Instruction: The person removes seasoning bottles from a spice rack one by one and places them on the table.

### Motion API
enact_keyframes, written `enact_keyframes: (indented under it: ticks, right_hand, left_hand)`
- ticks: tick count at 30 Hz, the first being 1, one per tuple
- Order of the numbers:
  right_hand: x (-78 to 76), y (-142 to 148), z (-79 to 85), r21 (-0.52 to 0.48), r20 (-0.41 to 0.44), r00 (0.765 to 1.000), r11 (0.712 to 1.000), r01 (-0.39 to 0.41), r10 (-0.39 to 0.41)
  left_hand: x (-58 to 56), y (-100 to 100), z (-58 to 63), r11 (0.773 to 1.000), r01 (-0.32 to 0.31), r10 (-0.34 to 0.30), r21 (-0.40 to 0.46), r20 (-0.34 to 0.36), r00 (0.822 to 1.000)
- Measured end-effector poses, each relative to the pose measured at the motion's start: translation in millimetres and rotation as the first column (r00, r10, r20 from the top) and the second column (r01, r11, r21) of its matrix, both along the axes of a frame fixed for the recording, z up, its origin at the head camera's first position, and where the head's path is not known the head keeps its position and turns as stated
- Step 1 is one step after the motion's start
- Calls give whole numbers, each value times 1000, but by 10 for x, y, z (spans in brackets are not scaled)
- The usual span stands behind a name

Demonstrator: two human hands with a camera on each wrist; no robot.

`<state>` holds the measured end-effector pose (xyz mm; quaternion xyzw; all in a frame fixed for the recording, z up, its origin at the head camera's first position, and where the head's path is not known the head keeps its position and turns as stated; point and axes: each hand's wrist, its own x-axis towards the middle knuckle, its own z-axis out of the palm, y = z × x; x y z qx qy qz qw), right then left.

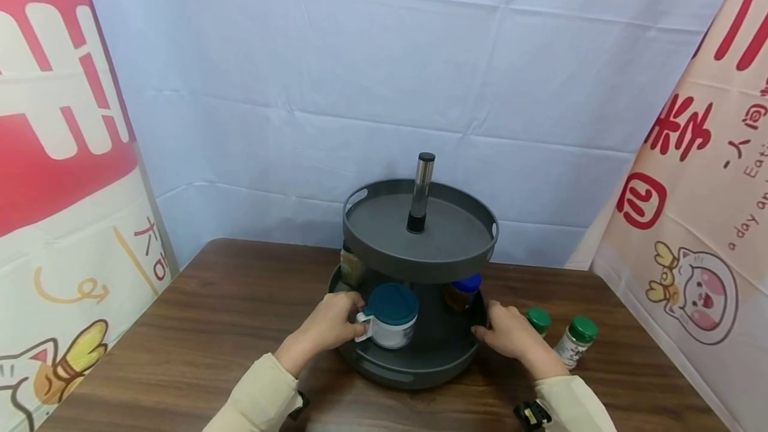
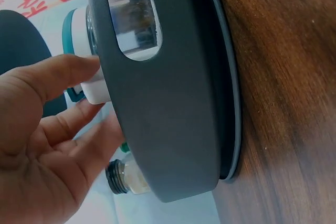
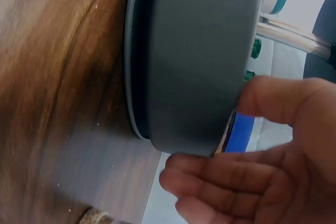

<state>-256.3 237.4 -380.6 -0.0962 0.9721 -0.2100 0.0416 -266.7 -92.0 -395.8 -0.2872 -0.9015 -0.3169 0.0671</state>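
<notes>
1. The teal-lidded jar [image 1: 392, 317] was within the lower tray [image 1: 437, 333], left of centre.
2. The left hand [image 1: 331, 319] pinched its white handle [image 1: 364, 329] – thumb and fingers nearly closed.
3. The right hand [image 1: 509, 331] clasped the tray's rim.
4. Green-capped bottles [image 1: 575, 344] stood beyond it on the wooden table [image 1: 642, 359].

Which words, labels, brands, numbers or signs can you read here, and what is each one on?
"Eati", cut off: right-hand curtain.
"a day an", cut off: same curtain.
"季", red: same curtain.
"四", red: same curtain.
Other characters there and on the left-hand curtain: cut off or too unclear to read surely.
Labels on the teal-lidded jar and nearer green-capped bottle: too small and blurred.
No brand is readable.
</notes>
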Motion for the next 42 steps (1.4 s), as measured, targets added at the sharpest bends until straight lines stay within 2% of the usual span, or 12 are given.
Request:
enact_keyframes:
  ticks: [4, 8, 15, 24, 31, 42]
  right_hand:
    - [-2, -30, -16, 27, 45, 996, 997, 76, -77]
    - [4, -50, -58, 67, 97, 987, 991, 119, -126]
    - [-15, -66, -104, 52, 117, 985, 992, 119, -124]
    - [-22, -52, -99, 36, 147, 982, 992, 117, -121]
    - [-17, -66, -101, 23, 139, 984, 993, 113, -115]
    - [-10, -45, -106, 10, 149, 981, 992, 124, -124]
  left_hand:
    - [-3, 14, -8, 999, 26, -26, 19, 5, 1000]
    - [-10, 34, -16, 1000, 22, -22, 16, 15, 1000]
    - [-23, 59, -24, 1000, -6, 6, -18, 9, 1000]
    - [-56, 89, -35, 1000, 1, 1, -27, 67, 998]
    - [-99, 119, -61, 999, -19, 21, -50, 35, 999]
    - [-103, 159, -89, 998, -54, 54, -31, 4, 999]
